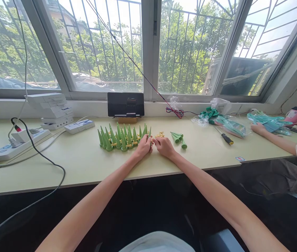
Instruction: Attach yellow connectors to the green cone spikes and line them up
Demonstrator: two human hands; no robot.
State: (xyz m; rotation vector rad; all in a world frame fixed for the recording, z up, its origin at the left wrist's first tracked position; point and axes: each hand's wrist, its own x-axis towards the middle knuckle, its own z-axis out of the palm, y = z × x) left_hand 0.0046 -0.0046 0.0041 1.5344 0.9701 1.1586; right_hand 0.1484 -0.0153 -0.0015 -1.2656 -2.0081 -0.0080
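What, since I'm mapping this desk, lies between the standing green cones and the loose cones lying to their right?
In the head view, a small heap of yellow pieces and, nearer, the left hand and right hand, close together.

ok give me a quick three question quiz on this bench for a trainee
1. True or false: the green cones beside the left hand stand upright.
2. What lies on the table to the right of the right hand, beyond the loose cones? A screwdriver B scissors C hammer
3. Fill in: the co-worker's hand rests at the table's ____ end.
Key: 1 true; 2 A; 3 right.
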